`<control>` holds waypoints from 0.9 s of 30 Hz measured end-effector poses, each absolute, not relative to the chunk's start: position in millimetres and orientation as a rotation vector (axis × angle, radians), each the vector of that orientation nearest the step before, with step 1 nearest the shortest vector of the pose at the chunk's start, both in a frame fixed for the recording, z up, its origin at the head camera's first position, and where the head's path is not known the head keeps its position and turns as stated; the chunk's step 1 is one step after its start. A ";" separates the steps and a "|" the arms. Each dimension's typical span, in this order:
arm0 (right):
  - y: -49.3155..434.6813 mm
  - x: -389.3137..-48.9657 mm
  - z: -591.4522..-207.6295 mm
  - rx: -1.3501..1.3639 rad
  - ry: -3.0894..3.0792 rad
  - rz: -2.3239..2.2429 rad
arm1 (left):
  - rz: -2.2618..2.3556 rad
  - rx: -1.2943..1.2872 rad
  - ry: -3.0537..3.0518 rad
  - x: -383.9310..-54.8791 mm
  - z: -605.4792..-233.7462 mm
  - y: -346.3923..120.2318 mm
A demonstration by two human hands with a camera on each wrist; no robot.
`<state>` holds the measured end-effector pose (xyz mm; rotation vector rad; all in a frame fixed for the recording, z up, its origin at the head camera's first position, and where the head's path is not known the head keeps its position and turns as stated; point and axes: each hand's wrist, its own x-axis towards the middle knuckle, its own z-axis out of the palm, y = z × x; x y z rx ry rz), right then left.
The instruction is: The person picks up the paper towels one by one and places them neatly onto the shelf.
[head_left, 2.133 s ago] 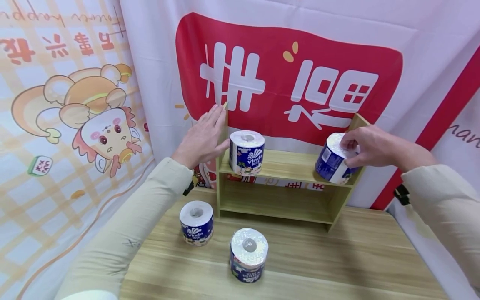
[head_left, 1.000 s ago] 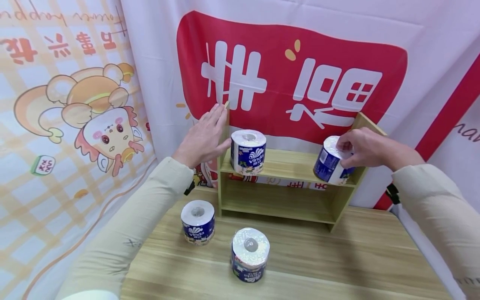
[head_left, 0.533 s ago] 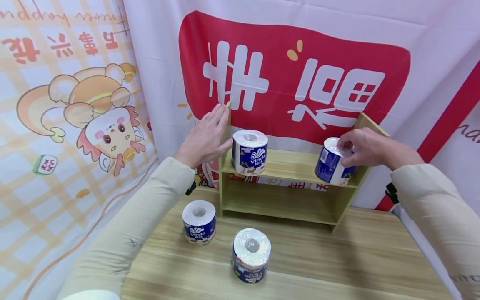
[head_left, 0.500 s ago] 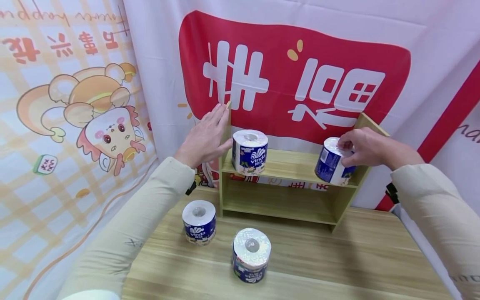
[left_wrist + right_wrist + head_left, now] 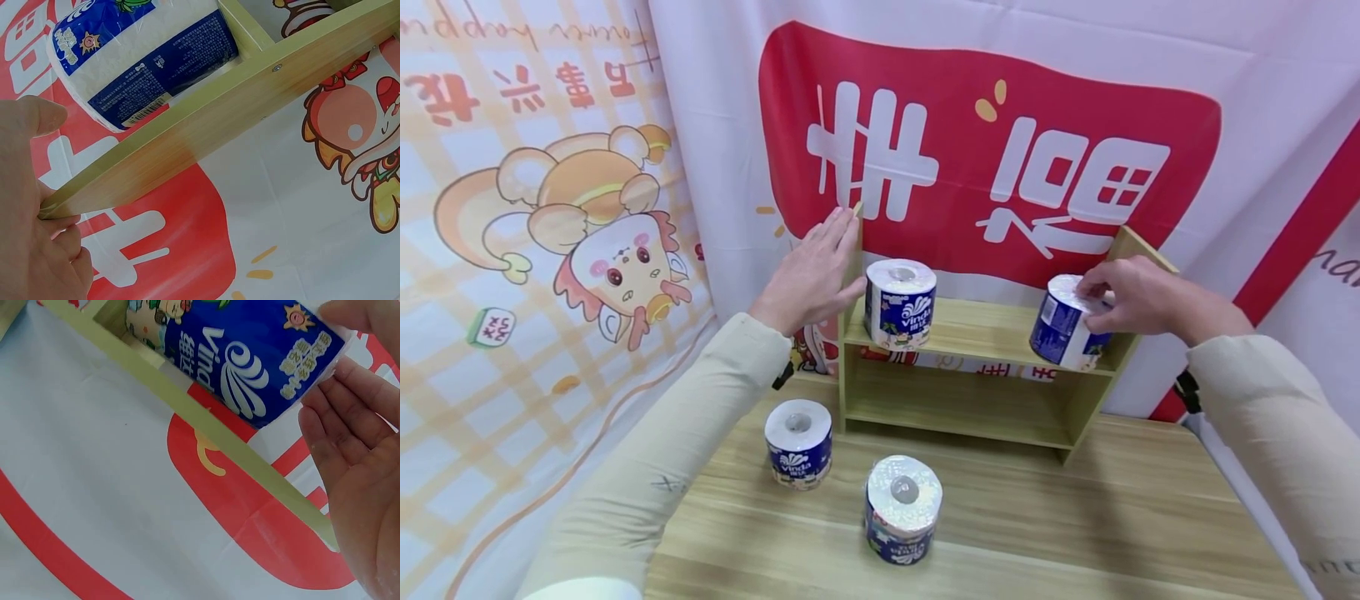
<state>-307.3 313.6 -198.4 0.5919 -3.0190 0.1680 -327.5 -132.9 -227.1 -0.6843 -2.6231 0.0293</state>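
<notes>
The shelf (image 5: 955, 425) is a light wooden two-tier unit, and a blue-and-white toilet roll (image 5: 900, 304) stands at the left of its upper board. My left hand (image 5: 811, 279) rests at the top of the left side panel with fingers extended; the left wrist view shows the panel (image 5: 187, 137) passing between thumb and fingers. On the right, my right hand (image 5: 1138, 296) grips the top of a second toilet roll (image 5: 1063, 329) at the right end of that board, thumb and fingertips at its edge. That roll (image 5: 250, 369) lies beside the right panel (image 5: 187, 419).
Two more toilet rolls stand upright on the wooden table (image 5: 1000, 533): one left of the shelf (image 5: 799, 446), one at the front middle (image 5: 902, 512). Printed cloth with a red panel (image 5: 970, 150) hangs behind; a cartoon-printed cloth (image 5: 550, 250) covers the left side.
My right hand and its toilet roll have settled slightly lower on the upper board since two seconds ago. The left hand keeps its place; the last half second shows almost no movement.
</notes>
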 end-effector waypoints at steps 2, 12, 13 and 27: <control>313.4 -306.0 -198.9 0.587 -3.010 0.174 | 0.027 -0.683 -2.621 -327.3 -226.4 -132.6; 314.4 -298.9 -197.1 0.576 -2.984 0.154 | 0.022 -0.677 -2.621 -326.7 -227.8 -132.7; 314.6 -297.7 -196.2 0.581 -2.974 0.142 | 0.022 -0.677 -2.619 -326.7 -228.1 -132.8; 312.4 -266.1 -197.8 0.566 -2.908 0.036 | 0.031 -0.689 -2.608 -324.5 -228.5 -133.4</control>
